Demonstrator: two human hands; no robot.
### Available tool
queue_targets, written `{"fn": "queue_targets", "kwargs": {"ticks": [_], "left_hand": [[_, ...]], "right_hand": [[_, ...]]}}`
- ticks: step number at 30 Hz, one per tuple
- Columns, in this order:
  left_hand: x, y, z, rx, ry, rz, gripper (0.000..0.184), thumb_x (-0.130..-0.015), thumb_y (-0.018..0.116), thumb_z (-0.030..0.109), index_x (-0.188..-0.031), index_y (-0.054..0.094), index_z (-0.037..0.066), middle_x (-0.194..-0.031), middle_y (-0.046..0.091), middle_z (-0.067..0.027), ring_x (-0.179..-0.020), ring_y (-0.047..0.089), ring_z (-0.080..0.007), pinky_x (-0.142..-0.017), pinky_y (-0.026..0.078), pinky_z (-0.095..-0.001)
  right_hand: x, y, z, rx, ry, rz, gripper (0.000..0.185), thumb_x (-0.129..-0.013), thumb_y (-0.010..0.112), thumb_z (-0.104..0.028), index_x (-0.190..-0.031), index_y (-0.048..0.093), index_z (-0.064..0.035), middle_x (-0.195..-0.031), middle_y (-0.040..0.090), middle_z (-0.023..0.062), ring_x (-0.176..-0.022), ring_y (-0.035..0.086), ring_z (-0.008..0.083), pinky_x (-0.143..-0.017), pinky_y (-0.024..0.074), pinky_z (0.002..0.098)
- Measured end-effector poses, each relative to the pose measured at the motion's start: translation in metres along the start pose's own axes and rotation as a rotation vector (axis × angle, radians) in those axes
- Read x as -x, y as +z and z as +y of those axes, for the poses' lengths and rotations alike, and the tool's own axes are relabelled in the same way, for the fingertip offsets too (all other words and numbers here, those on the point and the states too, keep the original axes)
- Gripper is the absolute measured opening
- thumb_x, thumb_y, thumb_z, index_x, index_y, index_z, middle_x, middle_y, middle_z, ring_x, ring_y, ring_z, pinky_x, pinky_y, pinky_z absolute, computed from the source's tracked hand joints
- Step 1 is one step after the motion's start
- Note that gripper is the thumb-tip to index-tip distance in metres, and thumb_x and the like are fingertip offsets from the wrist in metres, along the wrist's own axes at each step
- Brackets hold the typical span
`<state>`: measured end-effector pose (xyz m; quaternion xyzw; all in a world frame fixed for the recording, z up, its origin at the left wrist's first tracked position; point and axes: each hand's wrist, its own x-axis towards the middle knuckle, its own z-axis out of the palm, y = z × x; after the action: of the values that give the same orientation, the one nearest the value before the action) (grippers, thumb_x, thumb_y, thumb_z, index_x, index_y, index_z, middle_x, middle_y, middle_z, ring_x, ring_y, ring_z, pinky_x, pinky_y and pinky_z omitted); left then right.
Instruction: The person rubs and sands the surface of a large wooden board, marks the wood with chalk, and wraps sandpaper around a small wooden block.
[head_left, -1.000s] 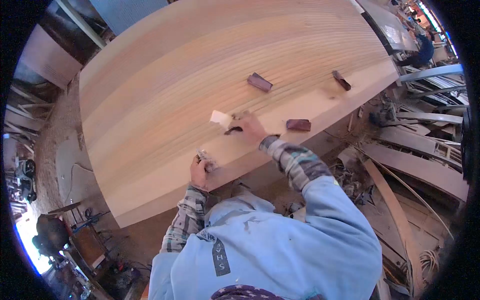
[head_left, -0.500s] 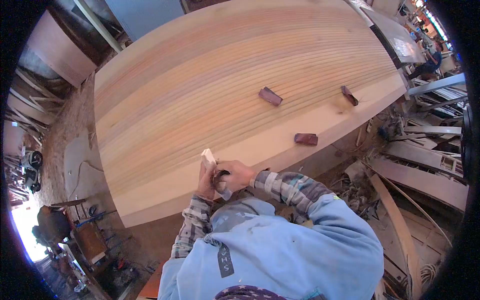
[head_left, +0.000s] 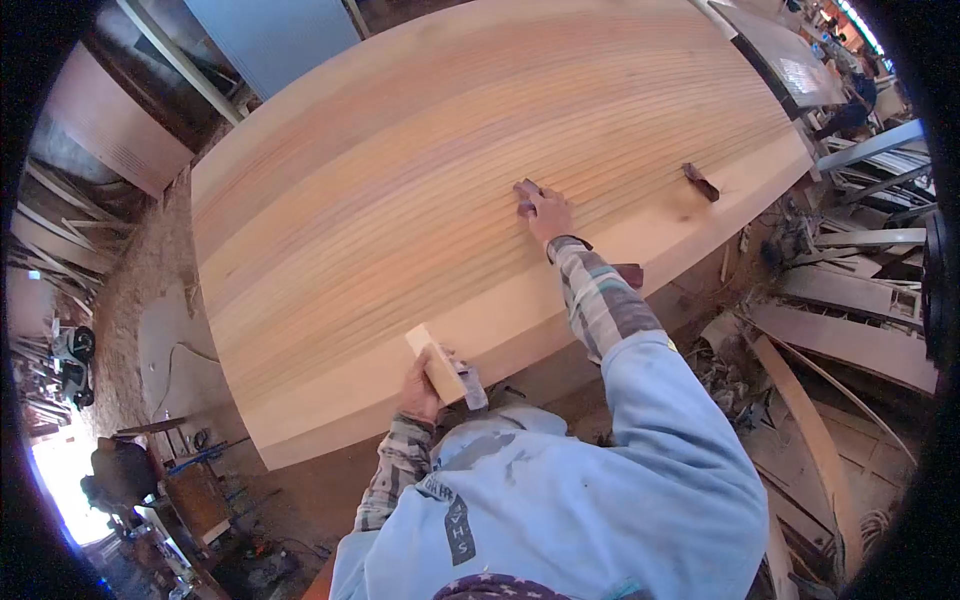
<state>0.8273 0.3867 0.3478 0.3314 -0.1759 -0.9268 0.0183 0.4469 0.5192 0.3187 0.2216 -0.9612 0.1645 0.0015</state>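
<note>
My left hand (head_left: pixel 420 392) is closed around a pale wooden block (head_left: pixel 440 370) near the front edge of a large grooved wooden panel (head_left: pixel 400 200). Something clear and plastic-looking (head_left: pixel 473 388) shows beside the block; I cannot make out what it is. Farther out on the panel, my right hand (head_left: pixel 550 214) has its fingers on a folded dark-red piece of sandpaper (head_left: pixel 525 192). Another folded sandpaper piece (head_left: pixel 700 182) lies to the right. A third sandpaper piece (head_left: pixel 630 274) is partly hidden behind my right sleeve.
Wood offcuts and long boards (head_left: pixel 830 340) are piled on the right. A blue-grey sheet (head_left: pixel 275 40) stands beyond the panel's far edge. At the lower left is a dark machine or stand (head_left: pixel 125 470). A person (head_left: pixel 855 108) is at the far upper right.
My right hand has left the wooden block and reached forward to the middle sandpaper piece. My left hand keeps the block, now tilted and more exposed.
</note>
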Motion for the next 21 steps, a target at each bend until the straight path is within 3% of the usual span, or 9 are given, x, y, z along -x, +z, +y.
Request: {"fn": "queue_targets", "kwargs": {"ticks": [3, 4, 5, 7, 9, 13, 16, 19, 21], "left_hand": [[0.004, 0.011, 0.003, -0.046, 0.021, 0.006, 0.037, -0.097, 0.054, 0.03, -0.117, 0.054, -0.001, -0.102, 0.064, -0.0144, -0.093, 0.064, -0.0286, -0.089, 0.053, -0.046], [0.006, 0.009, 0.003, -0.062, -0.002, -0.003, 0.035, -0.097, 0.055, 0.026, -0.119, 0.053, -0.002, -0.103, 0.064, -0.013, -0.093, 0.065, -0.0274, -0.09, 0.053, -0.046], [0.004, 0.006, 0.001, -0.121, 0.12, 0.043, 0.034, -0.097, 0.054, 0.024, -0.12, 0.054, -0.002, -0.104, 0.064, -0.0115, -0.098, 0.064, -0.0262, -0.093, 0.052, -0.0449], [0.002, -0.008, 0.008, -0.092, 0.1, 0.011, 0.033, -0.097, 0.055, 0.023, -0.12, 0.054, -0.001, -0.105, 0.064, -0.0111, -0.099, 0.063, -0.0257, -0.093, 0.052, -0.0441], [0.008, -0.016, 0.015, -0.059, 0.078, -0.018, 0.033, -0.097, 0.055, 0.023, -0.12, 0.054, 0.0, -0.106, 0.064, -0.0107, -0.101, 0.062, -0.0252, -0.094, 0.051, -0.0433], [0.025, -0.042, 0.032, -0.138, 0.037, -0.045, 0.037, -0.098, 0.052, 0.029, -0.12, 0.054, -0.001, -0.106, 0.063, -0.0149, -0.101, 0.062, -0.0289, -0.093, 0.052, -0.0456], [0.04, -0.063, 0.042, -0.133, -0.063, -0.093, 0.037, -0.098, 0.052, 0.028, -0.121, 0.053, -0.001, -0.107, 0.063, -0.0147, -0.102, 0.063, -0.0281, -0.093, 0.051, -0.045], [0.06, -0.06, 0.051, -0.21, -0.117, -0.145, 0.033, -0.097, 0.053, 0.026, -0.118, 0.053, 0.0, -0.104, 0.063, -0.0126, -0.098, 0.064, -0.0265, -0.091, 0.052, -0.0431], [0.065, -0.064, 0.054, -0.265, -0.126, -0.194, 0.027, -0.097, 0.052, 0.024, -0.113, 0.053, 0.002, -0.1, 0.063, -0.0109, -0.094, 0.064, -0.0255, -0.088, 0.053, -0.0412]], "right_hand": [[0.028, -0.014, -0.019, -0.081, -0.048, -0.032, 0.047, -0.082, 0.063, -0.013, -0.127, 0.06, -0.0243, -0.113, 0.064, 0.0135, -0.111, 0.056, 0.0331, -0.098, 0.0403, 0.0491], [0.045, -0.017, -0.024, -0.257, -0.086, -0.008, 0.047, -0.082, 0.061, -0.01, -0.127, 0.06, -0.0239, -0.109, 0.065, 0.0149, -0.105, 0.058, 0.0344, -0.094, 0.0431, 0.0492], [0.062, -0.015, -0.028, -0.433, -0.124, 0.021, 0.048, -0.083, 0.059, -0.007, -0.128, 0.06, -0.0236, -0.105, 0.065, 0.0162, -0.099, 0.061, 0.0358, -0.089, 0.0459, 0.0494], [0.108, 0.0, -0.043, -0.539, -0.226, 0.25, 0.043, -0.085, 0.058, -0.007, -0.127, 0.059, -0.0182, -0.101, 0.067, 0.0198, -0.092, 0.063, 0.0384, -0.08, 0.048, 0.0495], [0.164, -0.059, -0.092, -0.693, 0.228, -0.144, 0.039, -0.086, 0.06, -0.01, -0.125, 0.058, -0.0099, -0.105, 0.066, 0.0214, -0.096, 0.064, 0.0364, -0.08, 0.0491, 0.0465], [0.275, -0.054, -0.103, -0.927, 0.266, -0.223, 0.031, -0.086, 0.062, -0.013, -0.115, 0.062, -0.0019, -0.099, 0.066, 0.017, -0.095, 0.063, 0.0275, -0.083, 0.0494, 0.0375], [0.346, -0.025, -0.116, -0.828, 0.33, -0.011, 0.028, -0.085, 0.063, -0.013, -0.11, 0.064, -0.0016, -0.095, 0.068, 0.0149, -0.091, 0.064, 0.0249, -0.081, 0.0494, 0.0348], [0.368, -0.011, -0.142, -1.256, 0.736, -0.285, 0.021, -0.085, 0.064, -0.01, -0.104, 0.067, -0.0019, -0.094, 0.066, 0.0034, -0.085, 0.06, 0.0119, -0.076, 0.0481, 0.0268], [0.371, 0.02, -0.146, -1.183, 0.671, -0.198, 0.021, -0.085, 0.064, -0.011, -0.104, 0.067, -0.0012, -0.093, 0.067, 0.0039, -0.083, 0.06, 0.0118, -0.074, 0.0484, 0.0268]]}}
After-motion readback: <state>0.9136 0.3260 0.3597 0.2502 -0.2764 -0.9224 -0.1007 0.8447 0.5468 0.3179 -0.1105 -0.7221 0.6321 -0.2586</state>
